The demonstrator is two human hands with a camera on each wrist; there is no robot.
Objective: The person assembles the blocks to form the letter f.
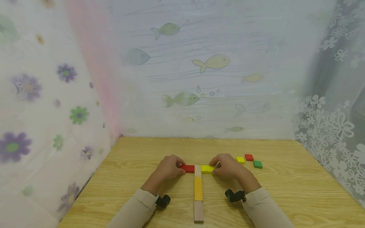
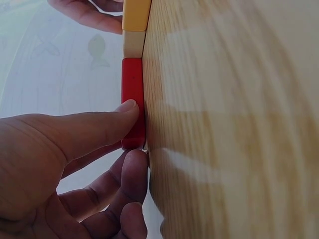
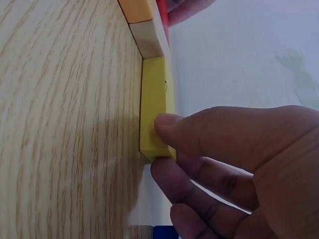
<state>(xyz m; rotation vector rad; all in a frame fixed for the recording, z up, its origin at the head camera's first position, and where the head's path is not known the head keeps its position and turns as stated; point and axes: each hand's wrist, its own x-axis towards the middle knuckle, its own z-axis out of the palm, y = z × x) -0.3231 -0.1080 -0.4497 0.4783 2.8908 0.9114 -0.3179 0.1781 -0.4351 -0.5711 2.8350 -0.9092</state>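
Note:
Five wooden blocks lie on the table in a T shape. My left hand [image 1: 169, 167] pinches the outer end of a red block [image 1: 188, 168], its thumb on the near side. On the other side, my right hand [image 1: 228, 166] grips the outer end of a yellow block [image 3: 152, 94] between thumb and fingers. Between the red and yellow blocks sits the end of a plain striped-grain block [image 1: 198, 171]. Below it, in line, lie an orange block [image 1: 198, 189] and a greyish-brown block [image 1: 198, 211]. The blocks appear to touch end to end.
Right of the right hand lie small square pieces: yellow [image 1: 240, 160], red [image 1: 249, 157] and green [image 1: 258, 164]. A blue object [image 3: 165, 232] shows at the right wrist view's bottom edge. Patterned sheets [image 1: 211, 79] hang behind and beside the wood-grain table [image 1: 119, 186].

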